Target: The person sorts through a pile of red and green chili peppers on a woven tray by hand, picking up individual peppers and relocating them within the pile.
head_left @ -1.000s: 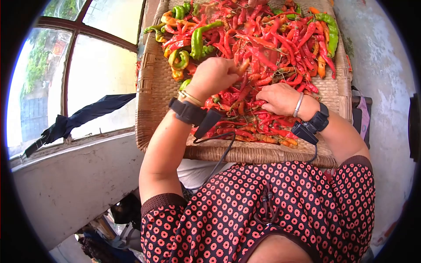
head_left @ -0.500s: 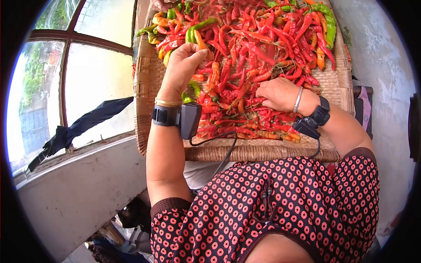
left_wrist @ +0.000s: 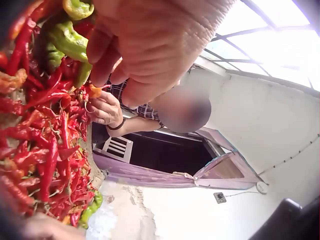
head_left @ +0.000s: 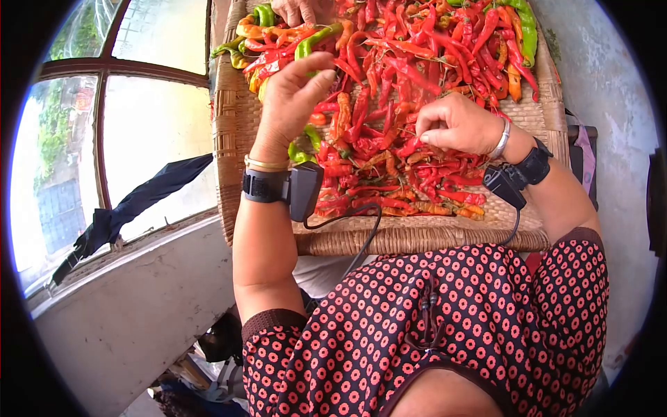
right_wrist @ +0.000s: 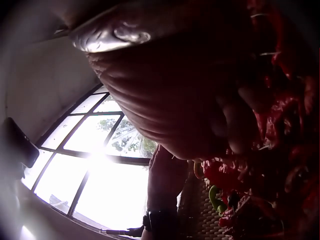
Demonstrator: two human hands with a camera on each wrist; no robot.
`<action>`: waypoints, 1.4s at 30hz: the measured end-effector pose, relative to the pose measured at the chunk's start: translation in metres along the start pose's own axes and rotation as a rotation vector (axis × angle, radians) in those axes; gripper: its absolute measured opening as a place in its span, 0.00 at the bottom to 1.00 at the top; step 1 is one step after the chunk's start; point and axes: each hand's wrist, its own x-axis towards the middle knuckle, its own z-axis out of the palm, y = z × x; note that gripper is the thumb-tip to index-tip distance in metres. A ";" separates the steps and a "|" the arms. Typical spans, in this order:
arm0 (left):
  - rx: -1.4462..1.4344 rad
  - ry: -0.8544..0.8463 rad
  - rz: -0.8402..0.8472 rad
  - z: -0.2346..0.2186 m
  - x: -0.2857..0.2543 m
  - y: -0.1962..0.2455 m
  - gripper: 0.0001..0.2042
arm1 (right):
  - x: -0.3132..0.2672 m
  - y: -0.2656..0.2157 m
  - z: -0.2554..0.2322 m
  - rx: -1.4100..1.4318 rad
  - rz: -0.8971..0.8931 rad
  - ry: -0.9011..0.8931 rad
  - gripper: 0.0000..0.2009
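Note:
A heap of red chili peppers [head_left: 365, 132] lies on a woven tray [head_left: 226, 153], with green peppers [head_left: 316, 42] and orange ones among it. My left hand [head_left: 292, 101] hovers over the heap's left side beside a long green pepper, thumb and fingers apart, nothing between them. In the left wrist view its loosely bent fingers [left_wrist: 105, 55] hang near a green pepper [left_wrist: 70, 42]. Over the middle of the heap, my right hand [head_left: 462, 125] is curled, thumb against forefinger, pinching a red chili pepper [head_left: 410, 146]. The right wrist view is dark there.
Another person's hand [head_left: 295, 10] reaches into the tray's far left. A window [head_left: 153, 132] and a dark folded umbrella [head_left: 132, 208] are at the left, a pale wall [head_left: 597, 83] at the right. Cables from the wrist cameras cross the tray's near rim [head_left: 417, 242].
My left hand moved left with an orange pepper, then let it go and spread its fingers. My right hand lifted slightly from the heap. The other person's hand came further into view.

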 end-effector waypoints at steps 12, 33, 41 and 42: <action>0.260 -0.536 -0.251 0.041 -0.024 0.020 0.10 | -0.002 -0.003 -0.005 0.443 0.088 0.161 0.07; 1.313 -0.226 0.064 -0.001 -0.003 -0.038 0.08 | -0.002 0.020 0.026 -0.770 -0.044 -0.218 0.09; 1.104 -0.191 0.163 -0.019 -0.003 -0.028 0.05 | -0.002 0.025 0.027 -0.839 -0.096 -0.199 0.06; 1.104 -0.192 0.164 -0.021 -0.004 -0.022 0.05 | -0.002 0.025 0.026 -0.840 -0.096 -0.198 0.06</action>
